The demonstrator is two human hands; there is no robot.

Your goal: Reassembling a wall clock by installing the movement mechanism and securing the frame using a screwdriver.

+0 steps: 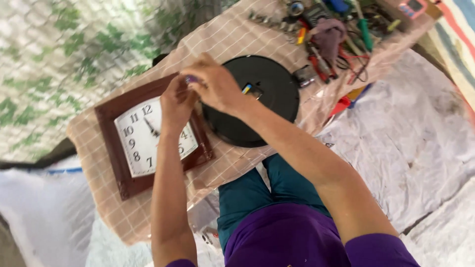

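My left hand (175, 101) and my right hand (215, 86) meet above a low table, fingers pinched together on a small purple object (190, 79) that is mostly hidden between them. Under my left hand lies a square wall clock (143, 138) with a dark brown frame and a white dial, face up. Beneath my right wrist lies a round black clock (269, 94), face down, with a small yellow and blue part (246, 89) at its centre.
The table wears a beige checked cloth (232, 34). A heap of tools (336, 34), with screwdrivers, pliers and a mauve rag, fills its far end. A white sheet (410, 133) covers the floor on the right; my teal-clad knee (257, 193) presses against the table.
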